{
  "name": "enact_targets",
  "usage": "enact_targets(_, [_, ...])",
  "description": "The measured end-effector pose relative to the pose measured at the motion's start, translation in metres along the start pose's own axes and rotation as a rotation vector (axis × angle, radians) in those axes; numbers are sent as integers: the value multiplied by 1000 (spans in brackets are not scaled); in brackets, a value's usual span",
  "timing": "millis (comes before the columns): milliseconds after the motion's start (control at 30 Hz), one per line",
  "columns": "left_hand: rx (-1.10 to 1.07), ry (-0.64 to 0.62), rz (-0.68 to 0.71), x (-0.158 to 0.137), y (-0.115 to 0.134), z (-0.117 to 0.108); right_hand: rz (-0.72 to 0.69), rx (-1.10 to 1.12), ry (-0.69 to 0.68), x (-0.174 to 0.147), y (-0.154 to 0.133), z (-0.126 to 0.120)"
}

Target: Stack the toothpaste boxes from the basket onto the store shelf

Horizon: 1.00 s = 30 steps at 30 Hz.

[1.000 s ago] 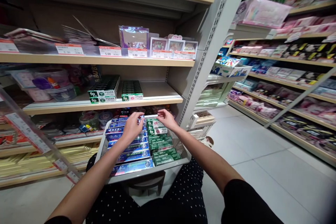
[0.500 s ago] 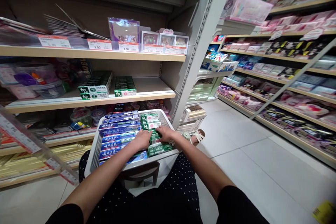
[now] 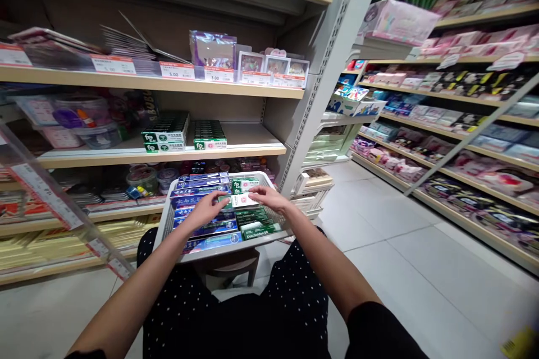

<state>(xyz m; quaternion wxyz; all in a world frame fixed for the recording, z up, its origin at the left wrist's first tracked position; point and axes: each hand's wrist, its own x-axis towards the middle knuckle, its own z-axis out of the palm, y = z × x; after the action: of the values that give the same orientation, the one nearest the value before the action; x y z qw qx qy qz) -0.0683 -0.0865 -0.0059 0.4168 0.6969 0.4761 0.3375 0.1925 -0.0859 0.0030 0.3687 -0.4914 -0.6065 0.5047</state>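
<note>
Between my hands is a green-and-white toothpaste box (image 3: 241,201), held at its two ends above the basket. My left hand (image 3: 207,207) grips its left end with the fingertips, and my right hand (image 3: 269,198) pinches the right end. The light grey plastic basket (image 3: 172,216) sits in front of my knees. Blue toothpaste boxes (image 3: 217,242) lie in rows on its left side. Green boxes (image 3: 261,231), some marked Doc.Golden, fill the right side, partly hidden by the held box and my right hand.
Ahead, a shelf (image 3: 248,151) bears two rows of green-and-white boxes (image 3: 166,136). Plastic tubs (image 3: 90,123) stand left of them. Price tags line the shelf above. An upright post (image 3: 314,84) rises at the right, with stocked racks across the tiled aisle (image 3: 379,224). A slanted tag strip (image 3: 54,196) juts in at left.
My hands have lifted a green-and-white box from among the green boxes and now hold it across, above the basket. The view has shifted slightly left.
</note>
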Motion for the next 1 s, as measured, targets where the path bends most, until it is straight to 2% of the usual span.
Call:
enact_targets(67, [-60,196,-98,-14,-21,-7,-15,74,110,5,7,29])
enact_targets(133, [-58,388,-134,-25,-38,-11,-30,124,204,9,16,58])
enact_targets(233, [60,520,-116,-36,-50,-14,-27,63,320,12,27,89])
enact_targets(367, [175,549,-123,-44,-44,-15,-89,-282,477,5,27,97])
enact_targets(467, [132,546,-159,-50,-36,-15,-139,-403,449,-2,22,91])
enact_targets(533, [6,510,-174,-53,-30,-15,-168,-335,424,-3,21,90])
enact_targets(600, [-121,466,-153,-56,-24,-15,-183,-160,404,-1,21,91])
enact_targets(700, [-179,457,2,-58,-17,-14,-160,170,326,2,21,95])
enact_targets(767, [-187,456,91,-57,-15,-13,-154,288,310,4,20,95])
enact_targets(867, [-209,452,89,-55,-18,-12,-167,299,333,2,20,94])
enact_targets(1000, [-205,546,47,-53,-23,-16,-215,263,314,-3,19,94])
